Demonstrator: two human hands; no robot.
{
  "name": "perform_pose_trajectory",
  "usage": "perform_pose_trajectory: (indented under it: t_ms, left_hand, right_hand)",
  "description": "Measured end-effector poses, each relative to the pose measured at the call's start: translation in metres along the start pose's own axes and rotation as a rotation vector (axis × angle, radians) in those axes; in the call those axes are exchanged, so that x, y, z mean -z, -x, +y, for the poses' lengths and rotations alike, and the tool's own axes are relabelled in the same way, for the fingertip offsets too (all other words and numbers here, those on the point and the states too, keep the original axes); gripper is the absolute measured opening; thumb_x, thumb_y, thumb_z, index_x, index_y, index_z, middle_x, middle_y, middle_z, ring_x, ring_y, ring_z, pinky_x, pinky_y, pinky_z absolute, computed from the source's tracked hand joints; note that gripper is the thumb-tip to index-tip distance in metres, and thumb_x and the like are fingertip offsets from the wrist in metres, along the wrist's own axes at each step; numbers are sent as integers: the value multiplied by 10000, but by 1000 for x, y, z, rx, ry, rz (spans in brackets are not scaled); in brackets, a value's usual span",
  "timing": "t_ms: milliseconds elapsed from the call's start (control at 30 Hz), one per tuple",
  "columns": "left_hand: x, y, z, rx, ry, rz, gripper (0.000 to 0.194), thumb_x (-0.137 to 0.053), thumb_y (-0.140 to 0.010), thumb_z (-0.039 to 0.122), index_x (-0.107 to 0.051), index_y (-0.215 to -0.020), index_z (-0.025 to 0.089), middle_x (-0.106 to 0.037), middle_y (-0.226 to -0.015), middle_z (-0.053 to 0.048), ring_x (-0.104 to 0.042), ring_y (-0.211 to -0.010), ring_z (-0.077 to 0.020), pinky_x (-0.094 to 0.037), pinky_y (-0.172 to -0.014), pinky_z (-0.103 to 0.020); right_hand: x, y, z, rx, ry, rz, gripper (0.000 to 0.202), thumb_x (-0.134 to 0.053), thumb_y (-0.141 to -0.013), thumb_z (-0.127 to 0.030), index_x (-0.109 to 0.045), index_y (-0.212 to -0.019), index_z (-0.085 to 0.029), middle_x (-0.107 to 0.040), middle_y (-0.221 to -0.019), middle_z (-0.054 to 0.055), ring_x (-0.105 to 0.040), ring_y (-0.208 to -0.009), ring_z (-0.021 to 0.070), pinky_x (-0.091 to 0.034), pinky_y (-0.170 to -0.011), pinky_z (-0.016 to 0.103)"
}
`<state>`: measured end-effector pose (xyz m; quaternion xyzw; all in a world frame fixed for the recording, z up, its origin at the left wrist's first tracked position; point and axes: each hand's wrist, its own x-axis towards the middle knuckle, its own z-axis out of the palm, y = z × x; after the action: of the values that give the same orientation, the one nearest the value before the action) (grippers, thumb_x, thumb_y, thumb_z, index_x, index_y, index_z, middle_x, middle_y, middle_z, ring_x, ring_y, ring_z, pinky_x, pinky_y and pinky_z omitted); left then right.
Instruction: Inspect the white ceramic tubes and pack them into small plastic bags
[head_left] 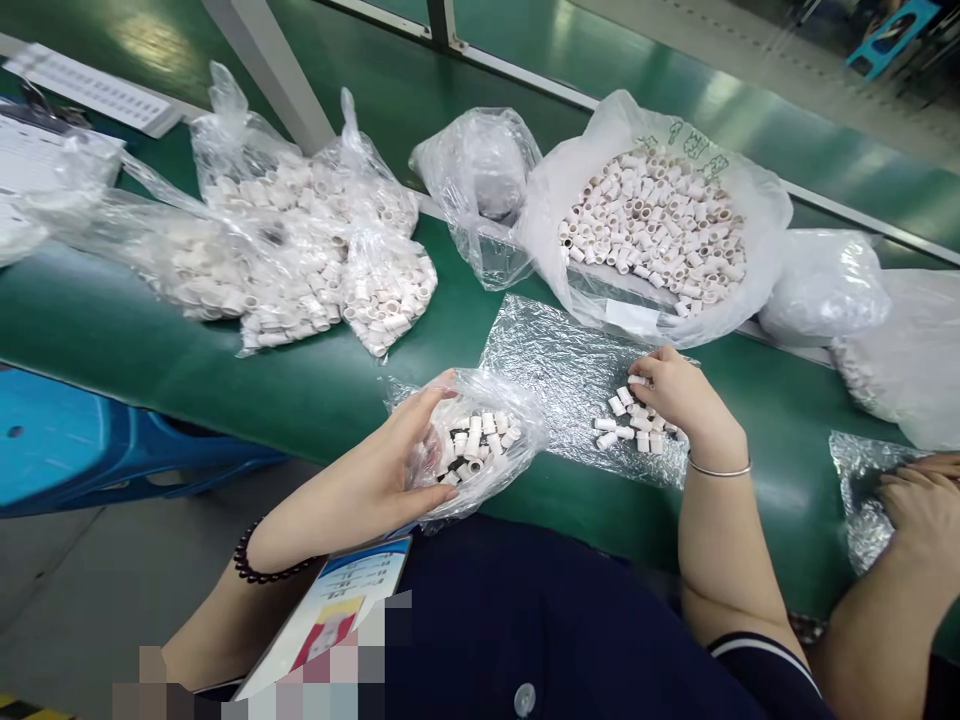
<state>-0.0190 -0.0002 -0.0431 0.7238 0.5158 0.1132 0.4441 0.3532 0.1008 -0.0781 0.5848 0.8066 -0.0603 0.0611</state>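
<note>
My left hand (409,450) is wrapped round the side of an open clear plastic bag (525,410) at the table's front edge. Short white tubes (480,440) lie inside that bag. To the right, my right hand (675,390) reaches down to a small pile of white tubes (643,425), its thumb and fingers pinched at a tube on the pile's upper edge. The pile rests on a flat sheet of clear crinkled plastic (555,360). Behind it stands a large open bag (547,220) full of the same tubes.
Several filled clear bags (300,250) stand at the left, near a clipboard (37,160). More bags (825,285) are at the right. Another person's hands (926,495) touch plastic at the far right. A blue stool (52,430) is at the lower left.
</note>
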Motion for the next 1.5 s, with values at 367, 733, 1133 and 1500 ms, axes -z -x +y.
perform_pose_trajectory:
  t_ms: [367, 733, 1133, 1500]
  left_hand:
    - [0, -4, 5, 4, -6, -20, 920, -588, -863, 414, 52, -1522, 371, -130, -1625, -29, -198, -1468, -347, -324, -1155, -491]
    - [2, -2, 5, 37, -11, -41, 920, -563, -868, 430, 106, -1501, 428, -71, -1636, 9, -164, -1476, -346, -356, -1134, -492]
    - [2, -3, 6, -7, 4, -20, 933, -592, -863, 397, 60, -1529, 355, -145, -1623, -45, -223, -1458, -359, -364, -1134, -472]
    - [2, -8, 12, -18, 4, -32, 918, -577, -866, 387, 50, -1533, 319, -166, -1612, -62, -235, -1463, -305, -333, -1163, -440]
  right_hand:
    - [58, 28, -97, 470, -376, 230, 171, -509, -940, -238, -632, -1046, -188, -600, -1178, 102, -637, -896, 158, -533, -759, 285]
    - [37, 25, -56, 50, -48, 17, 221, -516, -915, -233, -641, -1091, -186, -645, -1122, 100, -648, -903, 241, -516, -633, 323]
    - [0, 9, -32, 114, -47, -110, 268, -466, -887, -174, -690, -1033, -175, -646, -1017, 106, -640, -792, 197, -526, -665, 326]
    - [67, 35, -131, 626, -422, 177, 324, -435, -967, -184, -545, -1268, -228, -564, -1319, 100, -576, -1154, 193, -517, -908, 323]
